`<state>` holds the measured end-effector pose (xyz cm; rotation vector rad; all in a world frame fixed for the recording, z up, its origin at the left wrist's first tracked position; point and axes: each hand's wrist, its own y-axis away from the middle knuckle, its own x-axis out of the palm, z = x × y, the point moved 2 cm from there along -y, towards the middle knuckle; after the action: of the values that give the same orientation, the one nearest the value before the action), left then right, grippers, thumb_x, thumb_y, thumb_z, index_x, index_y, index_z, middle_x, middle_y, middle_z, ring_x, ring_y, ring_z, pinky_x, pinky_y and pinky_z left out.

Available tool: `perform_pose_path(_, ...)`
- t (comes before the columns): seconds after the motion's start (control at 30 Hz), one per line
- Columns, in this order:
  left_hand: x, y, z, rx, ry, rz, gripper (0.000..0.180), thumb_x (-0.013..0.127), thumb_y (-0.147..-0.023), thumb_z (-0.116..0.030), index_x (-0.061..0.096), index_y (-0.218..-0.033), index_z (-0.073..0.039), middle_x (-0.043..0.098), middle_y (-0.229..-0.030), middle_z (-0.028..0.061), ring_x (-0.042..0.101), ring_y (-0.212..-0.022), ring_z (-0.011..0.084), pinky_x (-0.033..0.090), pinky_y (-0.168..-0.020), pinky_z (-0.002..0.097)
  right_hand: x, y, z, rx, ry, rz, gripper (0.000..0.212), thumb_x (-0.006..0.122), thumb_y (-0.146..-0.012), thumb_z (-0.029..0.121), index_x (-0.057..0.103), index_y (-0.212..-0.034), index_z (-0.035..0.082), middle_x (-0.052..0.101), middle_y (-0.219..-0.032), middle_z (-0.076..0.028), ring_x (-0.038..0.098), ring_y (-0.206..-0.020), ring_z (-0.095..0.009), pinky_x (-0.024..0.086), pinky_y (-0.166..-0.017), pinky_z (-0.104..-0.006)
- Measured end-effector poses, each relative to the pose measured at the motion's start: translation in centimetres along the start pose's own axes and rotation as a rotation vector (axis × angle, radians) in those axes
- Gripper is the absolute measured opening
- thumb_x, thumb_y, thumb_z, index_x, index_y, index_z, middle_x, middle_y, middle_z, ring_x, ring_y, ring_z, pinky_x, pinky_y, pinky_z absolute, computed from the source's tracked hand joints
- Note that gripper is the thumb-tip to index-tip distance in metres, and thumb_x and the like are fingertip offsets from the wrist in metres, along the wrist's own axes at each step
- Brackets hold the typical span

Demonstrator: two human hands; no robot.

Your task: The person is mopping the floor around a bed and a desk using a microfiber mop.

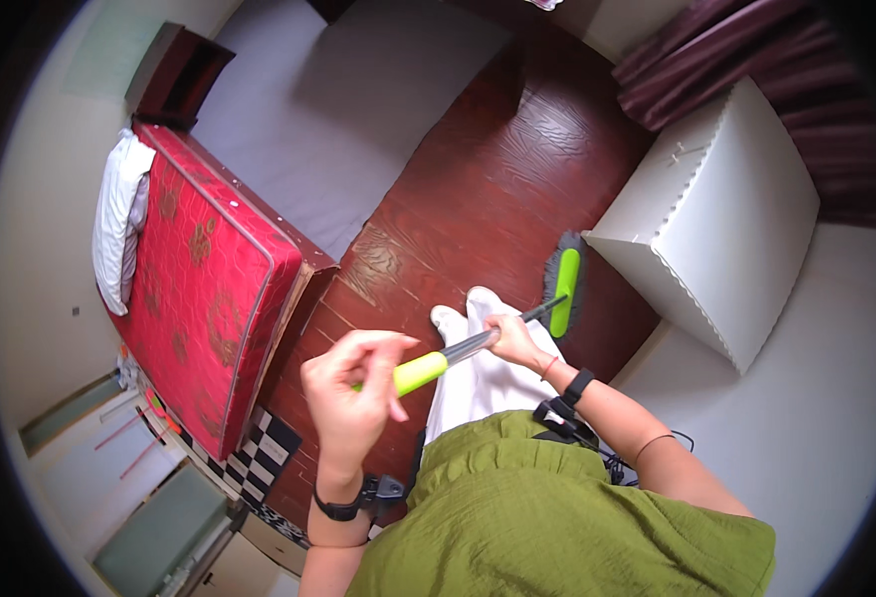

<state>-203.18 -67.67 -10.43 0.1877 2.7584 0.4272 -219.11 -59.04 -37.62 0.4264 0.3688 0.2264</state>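
A dust mop [565,284] with a bright green back and a grey fluffy fringe rests on the dark red wooden floor, right of my feet. Its grey pole slants up toward me and ends in a yellow-green grip [420,373]. My right hand [512,339] is closed round the lower pole. Higher up, at the grip's end, my left hand [356,383] holds it loosely: the thumb lies across the grip, while the index finger is stretched out. Part of the grip is hidden by that hand.
On the left stands a bed with a red patterned mattress [209,259] and a white pillow [119,219]. A white box-like cabinet [731,229] stands right of the mop, below a purple curtain [736,70]. A grey mat [318,109] covers the floor at the far left.
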Motion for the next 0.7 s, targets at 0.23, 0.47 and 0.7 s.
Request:
perform_pose_path(0.23,10.4,-1.3,6.7,0.042,0.118,0.522,0.012,0.060,-0.084,-0.009,0.066,-0.085,0.002,0.061,-0.060,0.0035,0.053,-0.043,0.0057,0.040,-0.039,0.0192,-4.2,6.6,-12.5,0.200,0.160,-0.243,0.010,0.061,-0.063,0.011,0.054,-0.062,0.004,0.056,-0.065,-0.015,0.054,-0.076,-0.033,0.043,-0.065,-0.0400)
perform_pose_path(0.47,14.6,0.2,13.1,-0.235,0.330,1.009,0.019,0.061,-0.085,-0.018,0.064,-0.087,0.001,0.066,-0.078,0.0058,0.053,-0.109,0.0173,0.045,-0.083,0.0307,-4.8,10.7,-18.3,0.366,0.239,-0.185,0.009,0.061,-0.064,0.013,0.058,-0.061,0.005,0.061,-0.070,-0.016,0.056,-0.076,-0.036,0.046,-0.070,-0.0421)
perform_pose_path(0.7,5.5,-1.7,14.9,-0.180,0.381,0.899,0.013,0.060,-0.083,-0.010,0.064,-0.088,0.001,0.062,-0.086,0.0078,0.032,-0.129,0.0228,0.040,-0.082,0.0282,-1.3,5.5,-12.9,0.293,0.213,-0.161,0.016,0.068,-0.061,0.017,0.061,-0.060,0.003,0.059,-0.063,-0.019,0.059,-0.067,-0.036,0.047,-0.064,-0.0414)
